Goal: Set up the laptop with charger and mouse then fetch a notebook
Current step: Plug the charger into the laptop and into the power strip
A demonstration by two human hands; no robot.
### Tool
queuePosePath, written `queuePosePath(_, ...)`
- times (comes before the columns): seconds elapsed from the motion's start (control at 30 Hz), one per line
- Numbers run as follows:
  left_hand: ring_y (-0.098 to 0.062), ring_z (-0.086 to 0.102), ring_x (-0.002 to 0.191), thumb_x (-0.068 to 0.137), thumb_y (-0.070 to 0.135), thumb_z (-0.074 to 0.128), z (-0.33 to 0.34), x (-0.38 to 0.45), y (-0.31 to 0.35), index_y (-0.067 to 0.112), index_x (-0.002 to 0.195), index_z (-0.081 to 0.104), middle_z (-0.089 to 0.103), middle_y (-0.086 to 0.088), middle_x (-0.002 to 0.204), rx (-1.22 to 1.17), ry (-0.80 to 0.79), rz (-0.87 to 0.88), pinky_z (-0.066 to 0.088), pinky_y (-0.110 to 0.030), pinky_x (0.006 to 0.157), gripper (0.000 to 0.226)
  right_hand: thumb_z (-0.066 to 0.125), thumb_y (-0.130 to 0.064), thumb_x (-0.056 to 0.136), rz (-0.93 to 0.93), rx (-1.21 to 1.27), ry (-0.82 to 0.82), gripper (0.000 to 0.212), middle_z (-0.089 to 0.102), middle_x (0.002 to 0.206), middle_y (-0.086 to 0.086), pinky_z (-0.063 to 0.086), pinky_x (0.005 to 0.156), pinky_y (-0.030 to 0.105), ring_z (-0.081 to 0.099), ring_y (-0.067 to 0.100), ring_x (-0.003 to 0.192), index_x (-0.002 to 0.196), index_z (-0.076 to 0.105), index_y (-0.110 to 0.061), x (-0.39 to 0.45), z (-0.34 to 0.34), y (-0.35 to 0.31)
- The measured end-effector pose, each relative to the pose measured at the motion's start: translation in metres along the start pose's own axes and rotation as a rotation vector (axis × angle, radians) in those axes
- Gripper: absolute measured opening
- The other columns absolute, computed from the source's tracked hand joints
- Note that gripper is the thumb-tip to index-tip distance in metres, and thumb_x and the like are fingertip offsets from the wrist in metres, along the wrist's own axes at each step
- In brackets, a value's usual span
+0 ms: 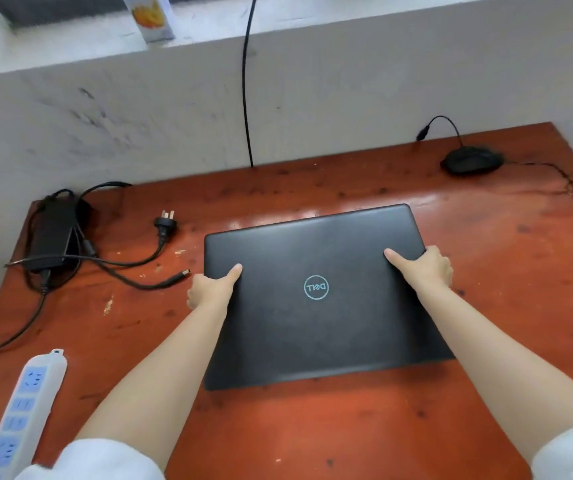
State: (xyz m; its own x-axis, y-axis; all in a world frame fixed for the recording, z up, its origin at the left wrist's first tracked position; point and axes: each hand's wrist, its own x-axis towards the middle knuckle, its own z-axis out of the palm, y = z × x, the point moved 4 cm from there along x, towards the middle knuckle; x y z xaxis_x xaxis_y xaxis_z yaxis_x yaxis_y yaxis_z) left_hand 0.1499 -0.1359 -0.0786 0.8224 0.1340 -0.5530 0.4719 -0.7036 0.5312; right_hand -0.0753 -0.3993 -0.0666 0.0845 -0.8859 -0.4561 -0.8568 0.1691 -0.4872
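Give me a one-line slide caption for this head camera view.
Both hands, left hand and right hand, grip the closed laptop on the wooden desk, charger and mouse unplugged.

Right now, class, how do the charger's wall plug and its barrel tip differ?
The wall plug shows metal prongs on a chunky head; the barrel tip is a slim cylinder. The plug lies farther from the laptop; the tip lies beside its left edge. Both are black, unconnected, lying on the desk.

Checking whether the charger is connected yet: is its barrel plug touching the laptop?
Apart. The head view shows the barrel plug lying on the table, with a strip of bare wood between it and the laptop.
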Motion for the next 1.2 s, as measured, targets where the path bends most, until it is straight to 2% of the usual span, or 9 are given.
queuePosePath(0.4,-0.036,0.035,0.132,0.084,0.048,0.062,0.008,0.0,0.011,0.001,0.134,0.042,0.043,-0.019,0.14,0.207,0.068,0.058,0.036,-0.044,0.106,0.071,0.06,-0.049,0.083,-0.027,-0.145,-0.009,0.074,0.042,0.137,0.026,0.035,0.103,0.044,0.037,0.039,0.129,0.129,0.041,0.006,0.006,0.011,-0.002)
queuePosePath(0.53,-0.035,0.034,0.132,0.087,0.05,0.056,0.008,-0.004,0.013,0.001,0.134,0.042,0.041,-0.02,0.141,0.298,0.071,0.1,0.035,-0.044,0.106,0.069,0.056,-0.037,0.088,-0.232,-0.312,0.122,0.065,0.033,0.145,0.022,0.028,0.106,0.046,0.03,0.037,0.133,0.135,0.035,0.003,-0.014,0.019,-0.022)
queuePosePath(0.7,-0.035,0.032,0.132,0.098,0.034,0.043,-0.012,0.002,0.006,0.002,0.134,0.043,0.04,-0.02,0.142,0.486,0.119,0.366,0.035,-0.045,0.105,0.048,0.051,-0.032,0.09,-0.582,-0.509,-0.045,0.056,0.018,0.156,0.017,0.013,0.115,0.046,0.012,0.031,0.144,0.138,0.037,-0.007,-0.068,0.076,-0.065)
queuePosePath(0.9,-0.03,0.045,0.126,0.093,0.021,0.053,-0.066,0.051,-0.007,0.005,0.129,0.052,0.054,-0.012,0.133,0.827,0.124,0.69,0.037,-0.039,0.105,0.039,0.041,-0.034,0.096,-0.812,-0.585,-0.249,0.053,0.015,0.158,0.01,0.004,0.118,0.047,0.004,0.024,0.147,0.144,0.031,-0.012,-0.132,0.158,-0.119)
queuePosePath(0.93,-0.032,0.053,0.117,0.09,0.019,0.06,-0.071,0.059,-0.007,0.004,0.12,0.06,0.061,-0.013,0.123,0.859,0.088,0.78,0.042,-0.04,0.1,0.034,0.04,-0.035,0.096,-0.821,-0.593,-0.256,0.054,0.014,0.158,0.009,0.003,0.118,0.048,0.004,0.023,0.147,0.144,0.03,-0.013,-0.138,0.169,-0.128)
queuePosePath(1.0,-0.035,0.067,0.078,0.068,0.01,0.082,-0.08,0.074,-0.006,0.003,0.084,0.072,0.071,-0.014,0.082,0.908,-0.006,0.951,0.055,-0.039,0.069,0.02,0.039,-0.037,0.096,-0.812,-0.602,-0.239,0.055,0.015,0.159,0.006,0.002,0.118,0.05,0.005,0.022,0.148,0.145,0.029,-0.015,-0.143,0.186,-0.144)
queuePosePath(1.03,-0.032,0.066,0.059,0.054,0.008,0.089,-0.082,0.083,-0.007,0.005,0.069,0.071,0.068,-0.011,0.065,0.928,-0.023,1.024,0.054,-0.035,0.053,0.023,0.039,-0.037,0.097,-0.796,-0.6,-0.219,0.055,0.016,0.158,0.006,0.002,0.118,0.051,0.006,0.022,0.148,0.145,0.029,-0.015,-0.142,0.192,-0.151)
queuePosePath(1.1,-0.029,0.063,0.046,0.049,0.008,0.091,-0.088,0.094,-0.005,0.007,0.061,0.066,0.064,-0.008,0.054,0.936,-0.077,1.1,0.05,-0.03,0.039,0.027,0.038,-0.038,0.097,-0.755,-0.601,-0.177,0.055,0.02,0.157,0.005,0.002,0.117,0.052,0.009,0.023,0.147,0.146,0.029,-0.015,-0.136,0.2,-0.164)
queuePosePath(1.2,-0.036,0.065,0.083,0.088,0.008,0.061,-0.09,0.099,0.004,0.001,0.095,0.062,0.067,-0.016,0.089,0.821,-0.166,1.189,0.051,-0.04,0.063,0.01,0.038,-0.039,0.096,-0.721,-0.648,-0.126,0.051,0.039,0.144,0.011,0.003,0.117,0.053,0.026,0.025,0.14,0.141,0.037,-0.014,-0.126,0.209,-0.18)
